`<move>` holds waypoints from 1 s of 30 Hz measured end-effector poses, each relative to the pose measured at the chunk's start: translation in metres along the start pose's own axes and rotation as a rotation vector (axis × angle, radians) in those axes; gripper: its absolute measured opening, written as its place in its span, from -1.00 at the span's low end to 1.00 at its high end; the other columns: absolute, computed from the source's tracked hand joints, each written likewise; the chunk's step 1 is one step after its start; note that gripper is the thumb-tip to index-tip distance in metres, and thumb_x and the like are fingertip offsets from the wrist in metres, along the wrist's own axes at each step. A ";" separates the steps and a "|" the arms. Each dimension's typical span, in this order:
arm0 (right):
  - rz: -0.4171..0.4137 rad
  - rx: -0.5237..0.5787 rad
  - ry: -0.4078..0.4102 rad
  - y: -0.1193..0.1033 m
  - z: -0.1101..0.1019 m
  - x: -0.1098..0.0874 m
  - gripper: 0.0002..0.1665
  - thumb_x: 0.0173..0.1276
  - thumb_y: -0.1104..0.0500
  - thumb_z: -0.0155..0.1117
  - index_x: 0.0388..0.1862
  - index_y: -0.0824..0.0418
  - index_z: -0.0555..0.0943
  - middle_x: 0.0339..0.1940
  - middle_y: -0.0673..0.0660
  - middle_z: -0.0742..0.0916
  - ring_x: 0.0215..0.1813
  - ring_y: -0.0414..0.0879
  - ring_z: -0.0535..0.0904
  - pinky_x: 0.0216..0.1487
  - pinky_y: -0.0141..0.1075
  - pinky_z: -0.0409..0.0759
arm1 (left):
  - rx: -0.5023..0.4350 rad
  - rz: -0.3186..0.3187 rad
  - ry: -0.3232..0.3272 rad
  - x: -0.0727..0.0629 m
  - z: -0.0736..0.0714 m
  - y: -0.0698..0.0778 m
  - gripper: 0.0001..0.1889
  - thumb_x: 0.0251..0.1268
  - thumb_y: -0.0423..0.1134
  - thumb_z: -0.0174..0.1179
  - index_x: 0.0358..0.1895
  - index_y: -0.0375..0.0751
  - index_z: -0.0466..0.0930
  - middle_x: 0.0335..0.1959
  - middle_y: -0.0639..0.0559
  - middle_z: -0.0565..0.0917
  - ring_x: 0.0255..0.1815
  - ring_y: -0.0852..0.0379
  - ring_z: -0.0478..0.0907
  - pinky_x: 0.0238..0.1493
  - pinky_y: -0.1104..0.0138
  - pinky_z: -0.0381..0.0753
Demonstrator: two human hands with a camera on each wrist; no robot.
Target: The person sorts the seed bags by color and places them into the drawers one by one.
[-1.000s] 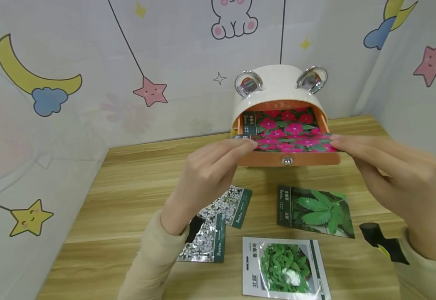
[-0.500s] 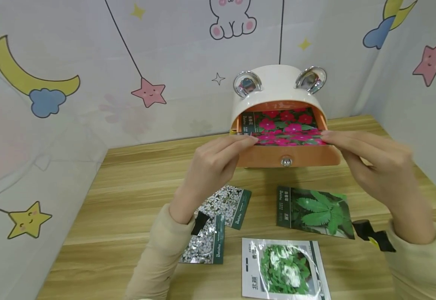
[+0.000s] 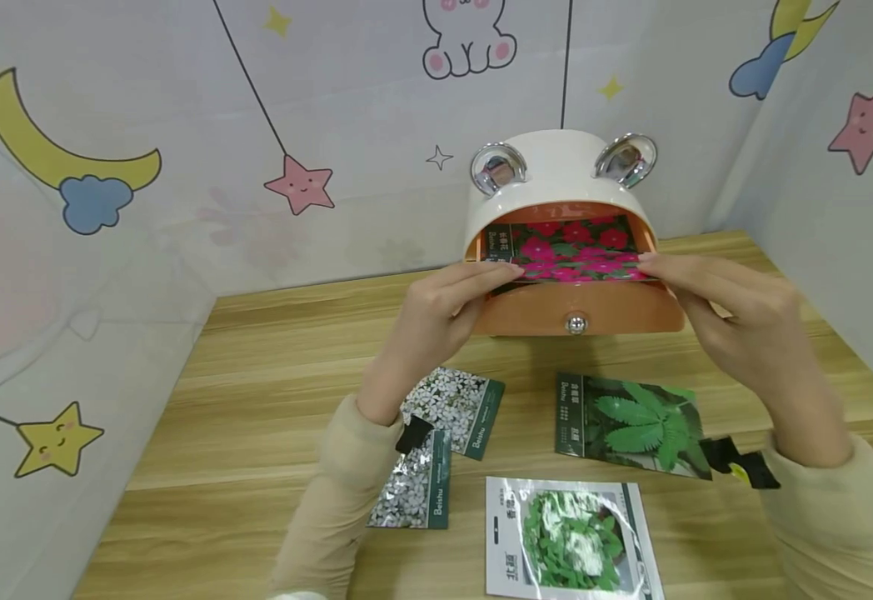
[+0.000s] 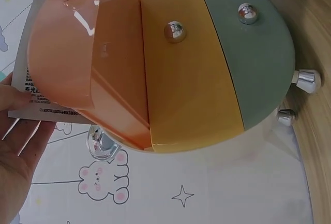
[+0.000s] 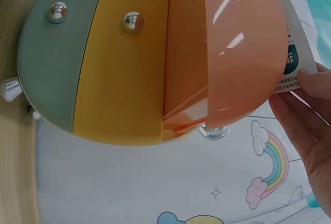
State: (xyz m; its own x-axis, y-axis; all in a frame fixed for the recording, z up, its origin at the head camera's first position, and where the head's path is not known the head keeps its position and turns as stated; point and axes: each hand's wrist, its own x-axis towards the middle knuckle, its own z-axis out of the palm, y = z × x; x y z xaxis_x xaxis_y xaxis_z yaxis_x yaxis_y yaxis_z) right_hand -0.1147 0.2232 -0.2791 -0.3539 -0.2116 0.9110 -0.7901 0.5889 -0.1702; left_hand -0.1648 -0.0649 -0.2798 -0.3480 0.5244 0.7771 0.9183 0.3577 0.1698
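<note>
Both hands hold a seed packet with pink flowers point(image 3: 575, 271) by its two sides, just above the pulled-out orange drawer point(image 3: 616, 310). My left hand point(image 3: 440, 312) pinches the left side, thumb below, and my right hand point(image 3: 740, 312) pinches the right side. Another pink-flower packet point(image 3: 575, 233) shows behind it inside the drawer. The drawer belongs to a small white cabinet point(image 3: 560, 162) with chrome ears. From the wrist views, the packet's printed back point(image 4: 39, 105) sticks out past the orange front; the yellow drawer point(image 4: 186, 79) and green drawer point(image 5: 57, 58) below are closed.
On the wooden table point(image 3: 256, 400) lie two white-flower packets, one point(image 3: 455, 404) partly over or against the other point(image 3: 410, 492). To their right are a green-leaf packet point(image 3: 631, 425) and a white-bordered packet point(image 3: 571, 537). A patterned cloth wall point(image 3: 376, 125) stands behind the cabinet.
Both hands have moved the pink-flower packet back and slightly up, away from the drawer's front edge toward the cabinet. The right hand has shifted left. The drawer and the table's packets stay put.
</note>
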 end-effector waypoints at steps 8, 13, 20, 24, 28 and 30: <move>0.039 0.021 -0.048 0.019 0.003 -0.009 -0.73 0.43 0.22 0.13 -0.21 0.31 0.75 -0.27 0.31 0.78 0.09 -0.57 0.55 0.14 -0.69 0.44 | -0.023 -0.050 -0.022 0.000 0.010 -0.009 -0.69 0.36 -0.49 0.05 0.02 -0.18 0.69 -0.05 -0.06 0.75 -0.01 0.08 0.69 0.15 0.44 0.59; 0.080 0.040 -0.065 0.029 0.005 -0.013 -0.80 0.31 0.38 0.22 -0.19 0.29 0.76 -0.22 0.19 0.80 0.06 -0.57 0.57 0.11 -0.70 0.45 | -0.055 -0.086 -0.059 0.000 0.013 -0.015 -0.68 0.35 -0.51 0.04 0.02 -0.19 0.70 -0.05 -0.07 0.75 0.00 0.07 0.69 0.13 0.40 0.60; 0.169 0.098 -0.108 0.042 0.009 -0.017 -0.63 0.10 0.58 0.29 -0.16 0.30 0.75 -0.13 -0.08 0.79 0.00 -0.57 0.60 0.02 -0.70 0.48 | -0.220 -0.182 -0.096 -0.002 0.017 -0.024 -0.73 0.35 -0.45 0.10 0.03 -0.25 0.67 -0.06 -0.12 0.74 -0.04 0.06 0.69 0.00 0.40 0.64; 0.232 0.145 -0.132 0.044 0.009 -0.019 -0.63 0.12 0.58 0.26 -0.11 0.34 0.72 -0.03 -0.23 0.73 0.03 -0.52 0.61 0.03 -0.67 0.51 | -0.326 -0.229 -0.076 -0.004 0.021 -0.030 -0.75 0.35 -0.40 0.13 0.02 -0.28 0.67 -0.04 -0.15 0.74 0.00 0.05 0.68 0.03 0.38 0.63; 0.301 0.184 -0.141 0.046 0.009 -0.021 -0.69 0.19 0.52 0.25 -0.10 0.35 0.72 -0.01 -0.19 0.74 0.06 -0.46 0.63 0.08 -0.63 0.51 | -0.368 -0.253 -0.053 -0.005 0.024 -0.033 -0.76 0.36 -0.35 0.13 0.00 -0.26 0.69 -0.02 -0.14 0.73 0.04 0.07 0.67 -0.02 0.40 0.60; 0.336 0.194 -0.150 0.047 0.010 -0.021 -0.70 0.21 0.50 0.24 -0.10 0.34 0.72 0.00 -0.17 0.74 0.08 -0.45 0.62 0.13 -0.62 0.50 | -0.376 -0.265 -0.050 -0.005 0.024 -0.033 -0.76 0.36 -0.34 0.13 0.01 -0.25 0.68 -0.01 -0.13 0.73 0.02 0.09 0.68 -0.13 0.41 0.56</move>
State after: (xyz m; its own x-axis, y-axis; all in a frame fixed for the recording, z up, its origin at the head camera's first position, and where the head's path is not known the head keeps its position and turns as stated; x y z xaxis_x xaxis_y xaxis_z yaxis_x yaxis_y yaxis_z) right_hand -0.1492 0.2479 -0.3104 -0.6657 -0.1526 0.7305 -0.6929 0.4900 -0.5290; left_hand -0.1981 -0.0608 -0.3035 -0.5802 0.4923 0.6489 0.7980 0.1840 0.5739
